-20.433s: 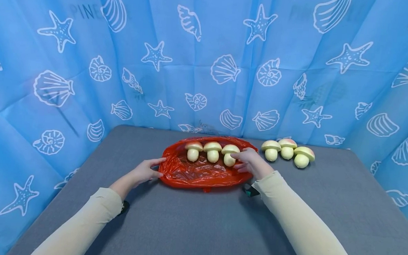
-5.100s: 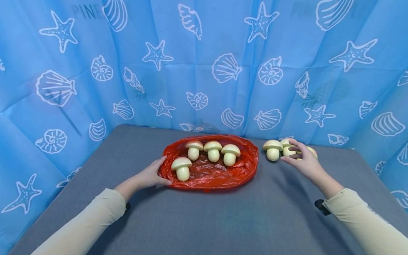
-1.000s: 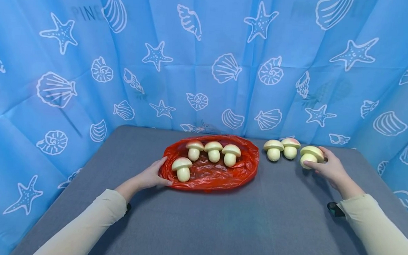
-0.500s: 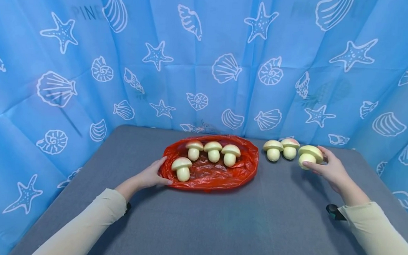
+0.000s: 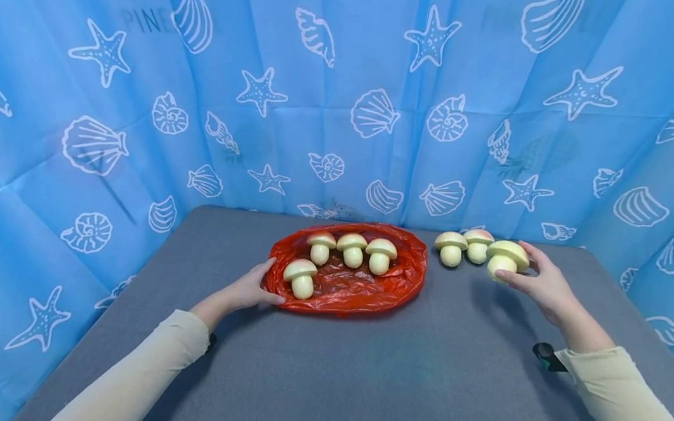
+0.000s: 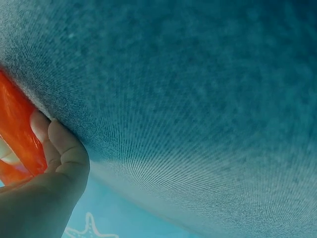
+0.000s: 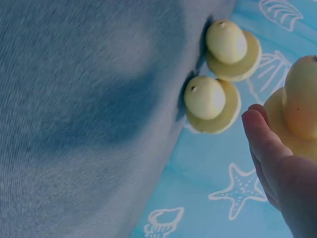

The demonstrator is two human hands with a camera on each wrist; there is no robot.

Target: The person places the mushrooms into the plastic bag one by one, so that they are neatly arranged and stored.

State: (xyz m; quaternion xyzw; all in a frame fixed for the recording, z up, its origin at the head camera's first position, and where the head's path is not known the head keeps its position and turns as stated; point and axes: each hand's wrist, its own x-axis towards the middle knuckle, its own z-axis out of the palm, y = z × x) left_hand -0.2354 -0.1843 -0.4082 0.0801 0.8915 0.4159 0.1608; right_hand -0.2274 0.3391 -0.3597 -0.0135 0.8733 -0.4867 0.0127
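My right hand (image 5: 547, 282) grips a pale yellow toy mushroom (image 5: 504, 260) between thumb and fingers, raised over the table's right side. In the right wrist view the mushroom's stem (image 7: 303, 99) points up past the fingers. Two similar mushrooms, the left one (image 5: 450, 248) and the right one (image 5: 477, 245), stand close by to its left. A red plastic bag (image 5: 361, 301) lies spread with its mouth wide. Inside are several mushrooms, three in a back row and one (image 5: 301, 278) at the front left. My left hand (image 5: 247, 288) holds the bag's left end, bent fingers (image 6: 67, 144) against its side.
A grey cloth-covered table (image 5: 328, 375) carries everything. Behind it and along both sides hangs a blue curtain (image 5: 340, 141) with white shells and starfish, close to the table's back edge and the two loose mushrooms.
My right hand has lifted the mushroom from the table and carried it slightly left, towards the other two. The left hand and the bag stay in place.
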